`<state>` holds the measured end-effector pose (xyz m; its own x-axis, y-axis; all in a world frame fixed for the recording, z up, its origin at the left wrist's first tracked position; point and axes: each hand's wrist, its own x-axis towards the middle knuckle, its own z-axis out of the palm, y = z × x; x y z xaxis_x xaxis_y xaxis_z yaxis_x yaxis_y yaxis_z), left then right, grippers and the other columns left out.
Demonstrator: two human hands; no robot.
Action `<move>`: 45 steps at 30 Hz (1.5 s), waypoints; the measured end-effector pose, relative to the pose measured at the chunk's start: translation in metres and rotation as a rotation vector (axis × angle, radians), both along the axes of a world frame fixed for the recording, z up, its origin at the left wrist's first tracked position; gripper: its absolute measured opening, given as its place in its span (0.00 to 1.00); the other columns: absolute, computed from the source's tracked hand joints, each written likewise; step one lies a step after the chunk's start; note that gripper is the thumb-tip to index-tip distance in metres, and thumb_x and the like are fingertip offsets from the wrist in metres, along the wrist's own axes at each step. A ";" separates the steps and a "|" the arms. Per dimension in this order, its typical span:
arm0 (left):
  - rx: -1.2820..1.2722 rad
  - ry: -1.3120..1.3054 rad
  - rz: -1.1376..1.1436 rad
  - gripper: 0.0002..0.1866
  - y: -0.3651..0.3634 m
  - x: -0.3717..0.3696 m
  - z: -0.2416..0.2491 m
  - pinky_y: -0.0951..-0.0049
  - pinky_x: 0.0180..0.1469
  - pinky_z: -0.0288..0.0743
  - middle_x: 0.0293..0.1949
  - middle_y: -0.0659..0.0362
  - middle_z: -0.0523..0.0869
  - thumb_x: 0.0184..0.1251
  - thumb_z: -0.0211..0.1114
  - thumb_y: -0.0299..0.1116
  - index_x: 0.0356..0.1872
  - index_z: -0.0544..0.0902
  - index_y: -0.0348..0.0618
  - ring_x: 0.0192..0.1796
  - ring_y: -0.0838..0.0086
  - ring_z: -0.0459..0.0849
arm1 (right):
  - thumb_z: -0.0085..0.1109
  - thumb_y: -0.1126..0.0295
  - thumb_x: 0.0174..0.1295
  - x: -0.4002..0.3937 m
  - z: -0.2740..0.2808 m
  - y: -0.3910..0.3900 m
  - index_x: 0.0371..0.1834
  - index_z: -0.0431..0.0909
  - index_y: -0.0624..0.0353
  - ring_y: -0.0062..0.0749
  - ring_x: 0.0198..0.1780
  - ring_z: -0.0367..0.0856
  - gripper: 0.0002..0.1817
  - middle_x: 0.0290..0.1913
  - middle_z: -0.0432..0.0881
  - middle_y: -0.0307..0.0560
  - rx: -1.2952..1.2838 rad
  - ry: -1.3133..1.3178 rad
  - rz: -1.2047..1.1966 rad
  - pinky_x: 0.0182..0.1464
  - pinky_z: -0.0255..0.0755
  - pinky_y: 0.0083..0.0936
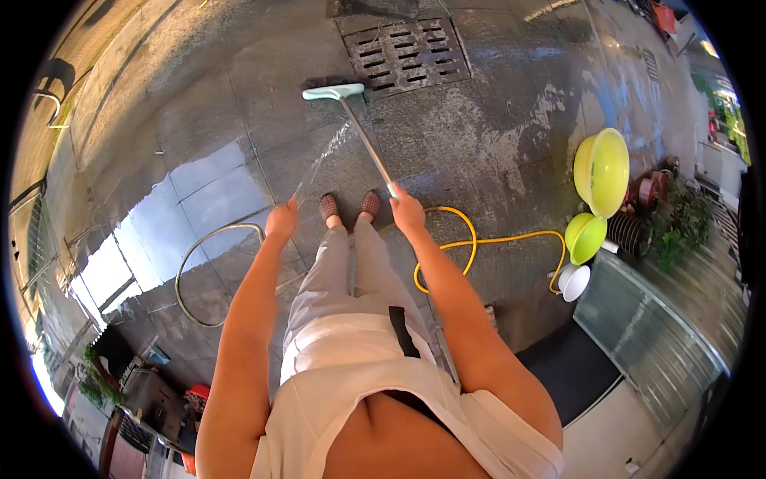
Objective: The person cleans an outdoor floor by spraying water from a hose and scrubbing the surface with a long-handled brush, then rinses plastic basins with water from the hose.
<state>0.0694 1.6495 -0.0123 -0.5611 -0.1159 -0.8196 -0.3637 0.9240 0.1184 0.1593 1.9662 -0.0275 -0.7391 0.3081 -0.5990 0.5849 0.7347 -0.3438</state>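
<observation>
My left hand (282,220) is closed round the end of a hose (185,275), and water (325,153) sprays from it toward the ground ahead. The hose loops out to the left behind that hand. In my right hand (408,210) is the handle of a push broom (365,137). Its pale green head (333,92) with dark bristles rests on the wet paving, a little left of the metal drain grate (408,56). My fingers wrap round the top of the handle.
A yellow hose (511,238) curls along the ground at the right. Beyond it stand a large yellow basin (602,172), a smaller green basin (586,238) and a white bucket (574,283). Potted plants (682,227) are at the far right. A puddle (183,203) reflects light on the left.
</observation>
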 end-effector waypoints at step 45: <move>0.127 0.174 -0.226 0.33 0.183 0.317 0.025 0.50 0.53 0.71 0.39 0.40 0.84 0.71 0.39 0.57 0.36 0.84 0.36 0.48 0.43 0.80 | 0.53 0.58 0.64 0.643 0.072 0.175 0.65 0.67 0.28 0.58 0.35 0.80 0.25 0.32 0.82 0.59 0.063 -0.183 -0.383 0.38 0.72 0.47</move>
<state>0.3867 1.8323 0.0125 -0.6940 0.1251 -0.7091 -0.1145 0.9531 0.2802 0.8020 2.1412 0.0443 -0.4477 0.5797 -0.6808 0.8667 0.4687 -0.1709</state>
